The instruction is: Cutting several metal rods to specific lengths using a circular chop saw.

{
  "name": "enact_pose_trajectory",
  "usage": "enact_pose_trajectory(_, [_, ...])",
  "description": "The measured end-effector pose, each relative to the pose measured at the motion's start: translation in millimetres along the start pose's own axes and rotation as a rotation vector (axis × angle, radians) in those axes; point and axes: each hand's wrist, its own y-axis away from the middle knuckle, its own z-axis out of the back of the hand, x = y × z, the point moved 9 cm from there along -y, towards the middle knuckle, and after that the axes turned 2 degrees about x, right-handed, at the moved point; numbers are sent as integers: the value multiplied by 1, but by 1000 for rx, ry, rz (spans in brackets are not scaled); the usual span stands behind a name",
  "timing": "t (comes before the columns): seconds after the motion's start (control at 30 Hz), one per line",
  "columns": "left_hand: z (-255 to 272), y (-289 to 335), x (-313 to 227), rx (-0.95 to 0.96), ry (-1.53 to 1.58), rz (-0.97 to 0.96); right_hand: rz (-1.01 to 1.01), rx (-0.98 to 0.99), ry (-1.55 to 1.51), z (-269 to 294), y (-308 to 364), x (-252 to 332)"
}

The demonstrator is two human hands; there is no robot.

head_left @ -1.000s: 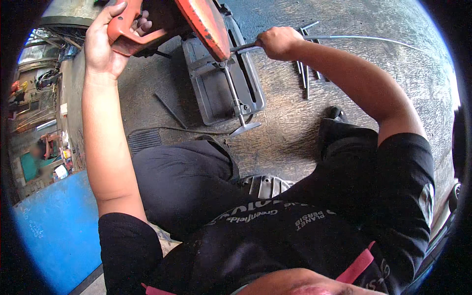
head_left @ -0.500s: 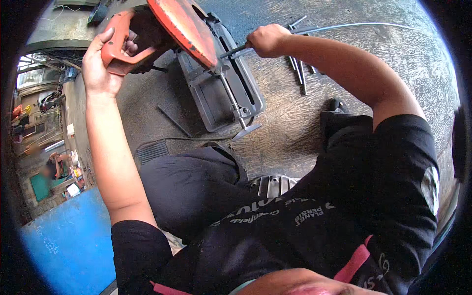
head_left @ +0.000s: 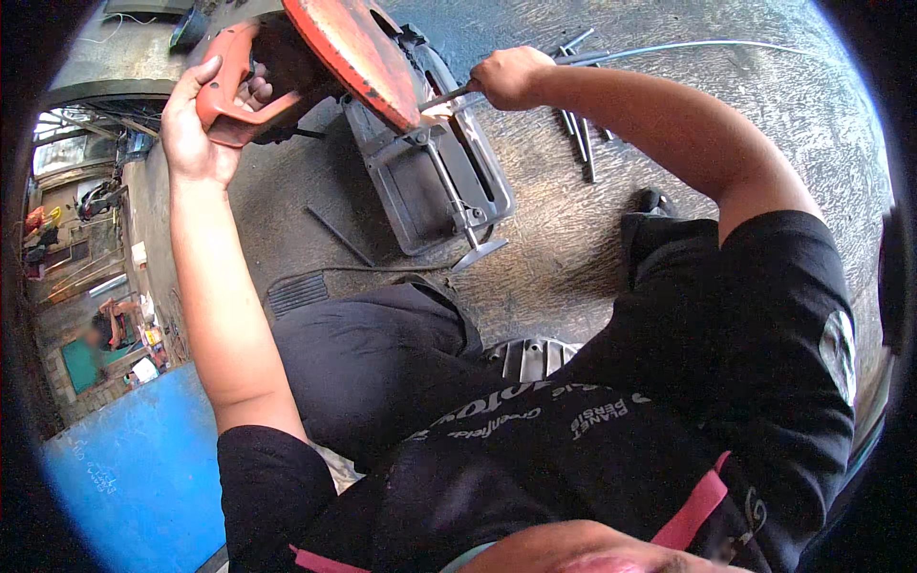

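My left hand (head_left: 191, 129) is wrapped round the orange handle (head_left: 227, 81) of a chop saw. Its scuffed orange blade guard (head_left: 358, 62) slants over the grey metal base (head_left: 406, 210); the guard hides the blade. On the base, a clamp screw (head_left: 441, 177) runs toward me. My right hand (head_left: 511, 78) grips a thin metal rod (head_left: 447, 98), whose end reaches the lower tip of the guard. A small bright glow shows there, beside the rod. Behind my fist a long thin rod (head_left: 688, 45) stretches right; whether it is the same piece I cannot tell.
Several cut metal rods (head_left: 583, 143) lie on the floor right of the saw. A dark bar (head_left: 339, 236) and a cable (head_left: 382, 268) lie left of and below it. My foot (head_left: 654, 203) is at right, a blue panel (head_left: 134, 468) at lower left. Another person (head_left: 117, 320) is far left.
My right hand has shifted slightly left with the rod, closer to the guard. A bright glow has appeared at the guard's lower tip. My left hand stays on the handle.
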Motion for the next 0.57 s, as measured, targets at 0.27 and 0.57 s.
enact_pose_trajectory(0.27, [1, -7, 4, 48, 24, 28, 55, -89, -35, -4, -4, -10])
enact_pose_trajectory(0.57, [5, -3, 2, 102, 14, 32, 25, -87, -69, -2, -6, -4])
